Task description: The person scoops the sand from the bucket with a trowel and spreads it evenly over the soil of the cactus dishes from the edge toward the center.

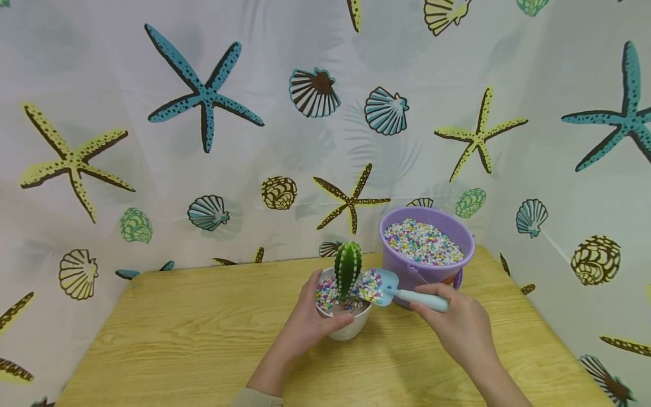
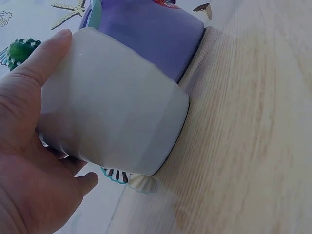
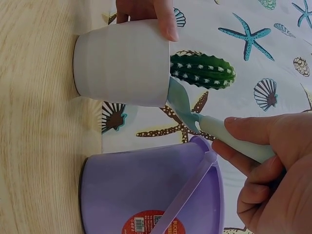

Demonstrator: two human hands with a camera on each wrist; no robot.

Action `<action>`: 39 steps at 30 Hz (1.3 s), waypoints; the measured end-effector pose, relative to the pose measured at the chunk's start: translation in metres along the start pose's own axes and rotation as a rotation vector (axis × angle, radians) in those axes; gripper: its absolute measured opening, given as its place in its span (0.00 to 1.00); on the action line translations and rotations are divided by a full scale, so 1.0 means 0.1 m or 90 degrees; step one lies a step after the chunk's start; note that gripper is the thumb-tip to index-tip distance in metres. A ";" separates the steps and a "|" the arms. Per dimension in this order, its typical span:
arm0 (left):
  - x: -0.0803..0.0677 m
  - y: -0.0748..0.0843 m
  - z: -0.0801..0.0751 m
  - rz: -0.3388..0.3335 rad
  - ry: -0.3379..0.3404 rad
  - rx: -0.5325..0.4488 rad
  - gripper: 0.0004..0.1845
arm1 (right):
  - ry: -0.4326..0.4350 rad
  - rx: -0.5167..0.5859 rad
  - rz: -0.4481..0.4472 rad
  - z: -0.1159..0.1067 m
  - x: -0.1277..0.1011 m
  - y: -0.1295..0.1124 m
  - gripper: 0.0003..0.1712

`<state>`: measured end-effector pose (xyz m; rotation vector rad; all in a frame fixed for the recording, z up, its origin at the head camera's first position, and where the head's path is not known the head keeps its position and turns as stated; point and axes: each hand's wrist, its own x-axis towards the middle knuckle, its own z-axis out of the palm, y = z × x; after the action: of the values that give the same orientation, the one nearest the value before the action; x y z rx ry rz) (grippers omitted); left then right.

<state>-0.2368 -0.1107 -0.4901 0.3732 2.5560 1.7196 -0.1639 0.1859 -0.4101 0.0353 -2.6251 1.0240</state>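
A green cactus stands upright in a white pot, with colourful pebbles over part of the pot's surface and a bare greyish patch at the front. My left hand holds the pot from its left side, thumb along the near rim. In my right hand is the handle of a light blue toy shovel. Its blade carries a heap of pebbles and tips over the pot's right rim, close to the cactus. The right wrist view shows the blade's underside right at the rim.
Close behind the pot, to the right, stands a purple bucket filled with the same colourful pebbles. Both stand on a wooden table. A white curtain printed with starfish and shells hangs along the table's back and right side.
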 end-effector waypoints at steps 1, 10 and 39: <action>0.00 0.00 0.00 -0.002 0.002 -0.001 0.69 | 0.004 -0.004 -0.004 0.00 0.00 0.00 0.16; -0.01 0.01 0.04 -0.001 0.028 -0.001 0.68 | 0.035 -0.024 -0.035 0.03 -0.01 -0.02 0.16; -0.08 0.01 -0.05 -0.043 -0.010 -0.037 0.71 | 0.083 -0.063 -0.096 0.07 -0.01 -0.03 0.16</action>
<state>-0.2297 -0.1160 -0.4879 0.2930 2.4721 1.7554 -0.1647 0.1787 -0.4128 0.1373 -2.5086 0.8176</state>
